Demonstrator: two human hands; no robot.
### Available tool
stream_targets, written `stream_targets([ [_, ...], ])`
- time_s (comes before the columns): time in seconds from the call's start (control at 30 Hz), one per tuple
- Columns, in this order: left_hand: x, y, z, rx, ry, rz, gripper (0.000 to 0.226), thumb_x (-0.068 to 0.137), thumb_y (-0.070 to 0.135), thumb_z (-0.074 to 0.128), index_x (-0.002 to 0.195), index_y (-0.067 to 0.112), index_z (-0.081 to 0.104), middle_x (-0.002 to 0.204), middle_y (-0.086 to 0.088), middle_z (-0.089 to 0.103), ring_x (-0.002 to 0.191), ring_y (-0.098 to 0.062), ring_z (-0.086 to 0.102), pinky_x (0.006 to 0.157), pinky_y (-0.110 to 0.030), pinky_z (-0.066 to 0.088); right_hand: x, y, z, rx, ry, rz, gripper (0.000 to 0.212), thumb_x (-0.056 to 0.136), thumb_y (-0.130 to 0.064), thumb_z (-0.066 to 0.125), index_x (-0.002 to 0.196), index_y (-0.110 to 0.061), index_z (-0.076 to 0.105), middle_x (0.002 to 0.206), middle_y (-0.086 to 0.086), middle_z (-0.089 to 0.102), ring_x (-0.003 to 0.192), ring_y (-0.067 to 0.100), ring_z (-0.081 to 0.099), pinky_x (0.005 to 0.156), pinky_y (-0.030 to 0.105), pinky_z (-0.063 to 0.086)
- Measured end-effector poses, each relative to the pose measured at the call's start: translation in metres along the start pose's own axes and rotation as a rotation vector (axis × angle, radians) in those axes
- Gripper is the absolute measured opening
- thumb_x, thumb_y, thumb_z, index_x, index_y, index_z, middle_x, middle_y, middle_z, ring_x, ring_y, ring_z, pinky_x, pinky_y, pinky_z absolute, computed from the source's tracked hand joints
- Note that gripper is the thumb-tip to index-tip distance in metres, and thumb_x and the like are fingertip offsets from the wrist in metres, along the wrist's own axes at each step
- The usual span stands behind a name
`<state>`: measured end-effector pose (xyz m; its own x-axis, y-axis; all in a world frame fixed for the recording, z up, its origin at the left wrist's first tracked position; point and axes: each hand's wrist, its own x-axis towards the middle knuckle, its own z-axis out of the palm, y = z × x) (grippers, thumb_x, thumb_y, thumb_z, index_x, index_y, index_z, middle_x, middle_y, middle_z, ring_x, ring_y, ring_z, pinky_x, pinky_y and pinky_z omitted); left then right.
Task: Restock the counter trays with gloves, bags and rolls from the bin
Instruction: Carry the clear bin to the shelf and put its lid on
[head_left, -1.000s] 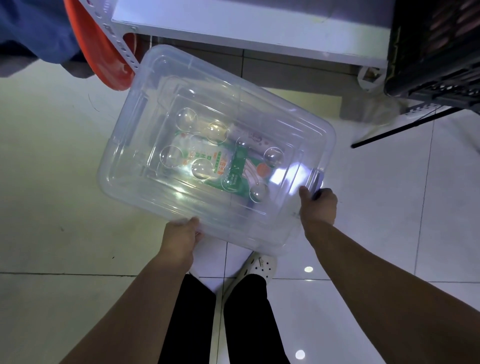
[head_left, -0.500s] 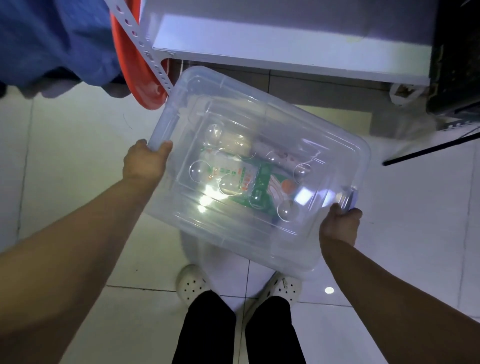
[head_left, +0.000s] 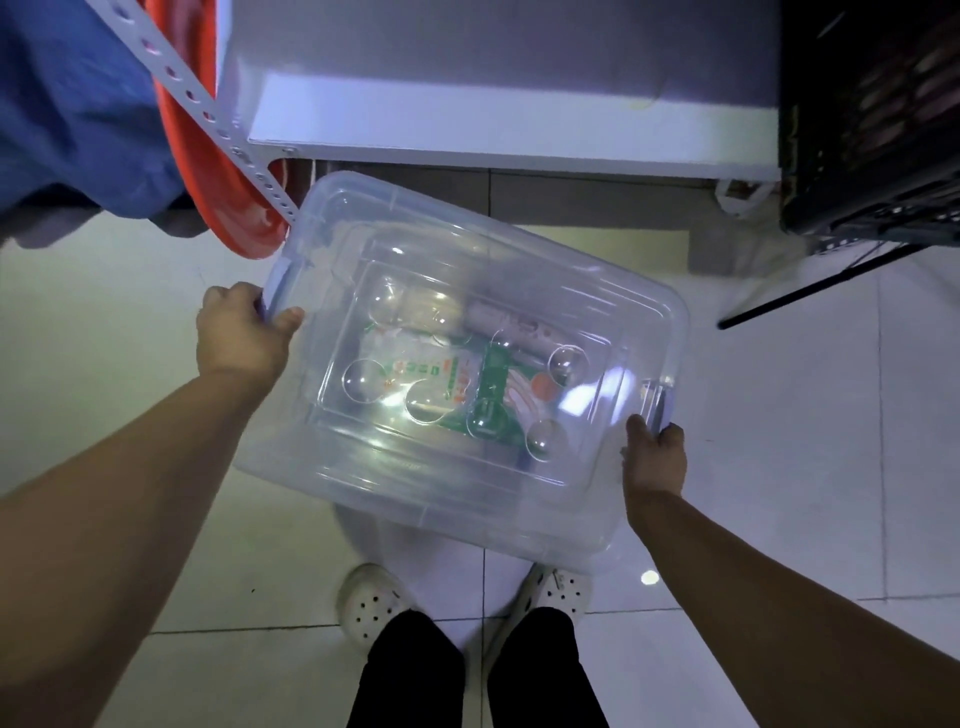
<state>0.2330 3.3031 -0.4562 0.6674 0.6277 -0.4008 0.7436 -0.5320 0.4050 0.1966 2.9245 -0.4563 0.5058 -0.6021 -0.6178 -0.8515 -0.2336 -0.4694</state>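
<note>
A clear plastic bin with its lid on hangs above the white tiled floor, held between both hands. My left hand grips the latch handle at the bin's left end. My right hand grips the handle at its right end. Through the lid I see a green and white printed packet and a pale roll lying on the bottom. The bin is tilted, its right end nearer to me.
A white shelf board runs across the top, with a perforated metal upright and an orange basin at its left. Blue cloth hangs at the top left. A dark crate sits at the top right. My feet in white clogs stand below.
My left hand left the bin's near edge and took the handle at its left end. The bin has drifted slightly to the right and the view has shifted toward the shelf.
</note>
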Motion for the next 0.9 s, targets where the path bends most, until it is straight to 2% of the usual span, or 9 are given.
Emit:
stream_targets([
  [0.07, -0.006, 0.003, 0.002, -0.069, 0.003, -0.032, 0.025, 0.086, 0.032, 0.061, 0.091, 0.01, 0.05, 0.099, -0.017, 0.05, 0.079, -0.035, 0.049, 0.074, -0.041, 0.041, -0.001, -0.004, -0.01, 0.037, -0.065, 0.049, 0.022, 0.083, -0.029, 0.057, 0.086, -0.007, 0.054, 0.08, 0.012, 0.059, 0.066, 0.025, 0.053, 0.066, 0.036, 0.044],
  [0.17, -0.019, 0.007, -0.003, -0.137, -0.006, -0.085, 0.018, 0.088, 0.026, 0.058, 0.089, 0.013, 0.045, 0.09, -0.012, 0.051, 0.076, -0.032, 0.048, 0.069, -0.037, 0.038, -0.003, -0.008, -0.031, 0.059, -0.142, 0.086, 0.016, 0.082, -0.023, 0.064, 0.075, -0.008, 0.061, 0.072, 0.009, 0.062, 0.065, 0.026, 0.054, 0.071, 0.041, 0.051],
  [0.37, -0.081, 0.03, -0.042, -0.164, 0.049, -0.053, 0.017, 0.089, 0.022, 0.057, 0.093, 0.009, 0.048, 0.09, -0.012, 0.049, 0.076, -0.03, 0.047, 0.069, -0.036, 0.036, -0.034, -0.027, -0.095, 0.087, -0.185, 0.118, 0.016, 0.083, -0.022, 0.067, 0.073, -0.012, 0.06, 0.084, 0.015, 0.065, 0.076, 0.031, 0.056, 0.084, 0.053, 0.052],
  [0.5, -0.129, 0.06, -0.091, -0.179, 0.101, -0.033, 0.021, 0.089, 0.021, 0.057, 0.099, 0.004, 0.052, 0.09, -0.011, 0.048, 0.077, -0.03, 0.046, 0.07, -0.037, 0.036, -0.071, -0.059, -0.153, 0.135, -0.185, 0.104, 0.02, 0.082, -0.021, 0.069, 0.086, -0.003, 0.063, 0.087, 0.018, 0.061, 0.075, 0.028, 0.052, 0.078, 0.048, 0.05],
  [0.6, -0.161, 0.088, -0.135, -0.186, 0.144, -0.03, 0.022, 0.088, 0.021, 0.056, 0.1, 0.003, 0.053, 0.093, -0.012, 0.049, 0.078, -0.031, 0.048, 0.071, -0.041, 0.038, -0.1, -0.086, -0.196, 0.173, -0.205, 0.07, 0.017, 0.082, -0.018, 0.07, 0.088, -0.004, 0.063, 0.087, 0.019, 0.06, 0.075, 0.027, 0.051, 0.075, 0.044, 0.047],
  [0.7, -0.183, 0.117, -0.176, -0.184, 0.173, 0.002, 0.02, 0.087, 0.019, 0.056, 0.096, 0.002, 0.053, 0.09, -0.014, 0.051, 0.079, -0.034, 0.049, 0.072, -0.045, 0.041, -0.125, -0.11, -0.234, 0.2, -0.232, 0.042, 0.017, 0.082, -0.015, 0.069, 0.092, -0.002, 0.063, 0.088, 0.02, 0.06, 0.076, 0.028, 0.05, 0.073, 0.042, 0.045],
  [0.8, -0.19, 0.143, -0.206, -0.165, 0.206, 0.057, 0.017, 0.087, 0.02, 0.057, 0.087, 0.004, 0.051, 0.088, -0.018, 0.055, 0.077, -0.036, 0.051, 0.066, -0.042, 0.039, -0.141, -0.127, -0.26, 0.228, -0.251, 0.018, 0.019, 0.081, -0.015, 0.071, 0.092, -0.002, 0.064, 0.09, 0.02, 0.061, 0.077, 0.03, 0.052, 0.073, 0.043, 0.045],
  [0.9, -0.183, 0.168, -0.223, -0.171, 0.214, 0.104, 0.019, 0.087, 0.021, 0.056, 0.095, 0.004, 0.054, 0.098, -0.02, 0.059, 0.089, -0.039, 0.054, 0.075, -0.048, 0.044, -0.147, -0.14, -0.273, 0.247, -0.263, -0.005, 0.022, 0.08, -0.016, 0.072, 0.089, 0.002, 0.064, 0.088, 0.019, 0.059, 0.077, 0.031, 0.052, 0.072, 0.043, 0.044],
])
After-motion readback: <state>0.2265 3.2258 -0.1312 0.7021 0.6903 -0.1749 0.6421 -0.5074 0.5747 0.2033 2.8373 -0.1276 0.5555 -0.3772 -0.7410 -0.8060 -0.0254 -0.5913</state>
